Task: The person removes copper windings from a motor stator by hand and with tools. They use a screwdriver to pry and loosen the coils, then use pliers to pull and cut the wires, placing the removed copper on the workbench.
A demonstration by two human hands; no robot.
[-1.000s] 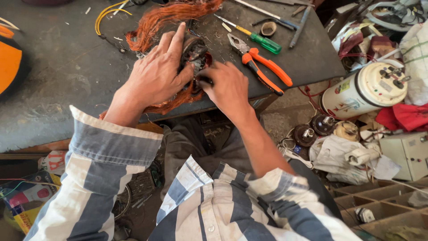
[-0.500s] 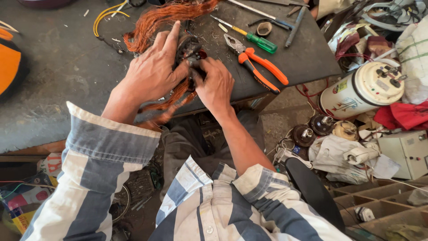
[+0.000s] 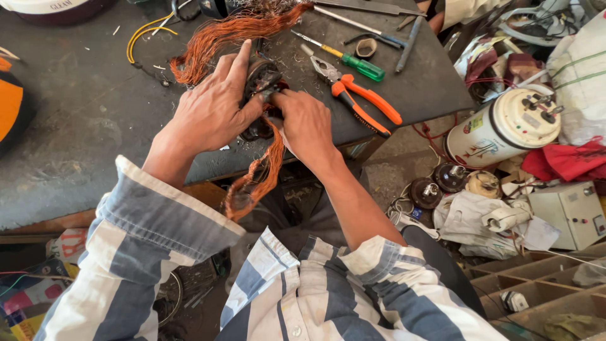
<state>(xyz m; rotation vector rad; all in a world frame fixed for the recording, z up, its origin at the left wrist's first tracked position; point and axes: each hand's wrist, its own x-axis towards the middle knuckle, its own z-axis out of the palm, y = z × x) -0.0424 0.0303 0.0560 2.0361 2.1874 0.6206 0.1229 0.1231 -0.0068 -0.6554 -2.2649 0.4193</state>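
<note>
Gripping: left hand [image 3: 211, 107] is wrapped over the dark motor core [image 3: 260, 85], index finger stretched along its top, seemingly to keep it from rolling.
Pinching: right hand [image 3: 307, 123] is closed on the core's near side, thumb and fingertips pressed where the copper strands leave it.
Core's place: resting at the near edge of the dark workbench [image 3: 76, 126], between both hands.
Copper wire: one loose hank [image 3: 255, 180] hangs from the core over the bench edge toward the lap; a bigger tangle [image 3: 221, 38] lies on the bench behind the left hand.
Tools in reach: orange-handled pliers [image 3: 360, 101] and a green-handled screwdriver [image 3: 344, 57] lie just right of the hands, apart from them.
Floor side: a white cylindrical appliance [image 3: 505, 129] lies among rags and parts, well apart.
</note>
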